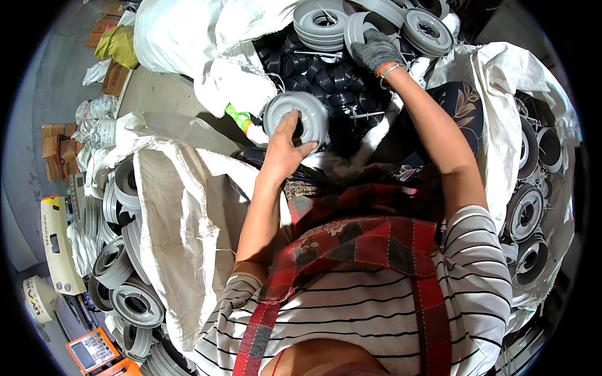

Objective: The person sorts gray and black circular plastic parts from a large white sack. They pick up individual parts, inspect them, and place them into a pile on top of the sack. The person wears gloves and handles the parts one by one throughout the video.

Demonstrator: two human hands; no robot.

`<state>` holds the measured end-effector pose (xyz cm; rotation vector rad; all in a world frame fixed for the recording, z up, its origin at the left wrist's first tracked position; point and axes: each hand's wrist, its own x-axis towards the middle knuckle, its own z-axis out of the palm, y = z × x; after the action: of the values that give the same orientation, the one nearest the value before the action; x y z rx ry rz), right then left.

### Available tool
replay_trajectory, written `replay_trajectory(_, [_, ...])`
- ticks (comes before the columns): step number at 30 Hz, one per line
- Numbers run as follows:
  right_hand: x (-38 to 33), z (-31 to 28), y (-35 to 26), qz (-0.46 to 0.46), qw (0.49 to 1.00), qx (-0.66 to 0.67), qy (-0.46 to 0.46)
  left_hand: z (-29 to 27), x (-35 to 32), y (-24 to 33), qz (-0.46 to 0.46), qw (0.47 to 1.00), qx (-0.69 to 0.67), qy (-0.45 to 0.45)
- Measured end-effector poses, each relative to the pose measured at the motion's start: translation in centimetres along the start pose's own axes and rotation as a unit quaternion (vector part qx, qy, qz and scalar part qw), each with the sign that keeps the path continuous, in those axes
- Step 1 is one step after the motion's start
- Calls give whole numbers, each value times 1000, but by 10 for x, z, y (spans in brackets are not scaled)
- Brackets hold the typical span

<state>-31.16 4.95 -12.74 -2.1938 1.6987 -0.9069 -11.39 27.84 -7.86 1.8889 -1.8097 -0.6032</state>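
My left hand (285,152), bare, is closed on a grey round plastic ring (311,105) with a hole in its middle. The fingers lie over its face and reach into the hole; those beneath it are hidden. Farther off and to the right, my right hand (378,51), in a grey knitted glove, grips a second grey ring (353,31) by its edge. Black ring-shaped parts (342,84) lie heaped between and below both hands. More grey rings (320,22) are stacked just beyond the heap, with another grey ring (427,31) right of the glove.
An open white woven sack (179,213) stands at left beside piled grey rings (137,304). Another white sack (495,69) at right holds more rings. A full white sack (179,37) sits far left. Cardboard boxes (59,150) and an orange-framed keypad device (93,349) line the left side.
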Motion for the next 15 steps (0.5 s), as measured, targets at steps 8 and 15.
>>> replay_trajectory(8, [-39,-21,-61,-442,894,-26,73,-9,51,15,-16,858,-478,185])
replay_trajectory(15, [-43,0,-32,-323,946,29,-21,-37,90,34,56,985,-45,156])
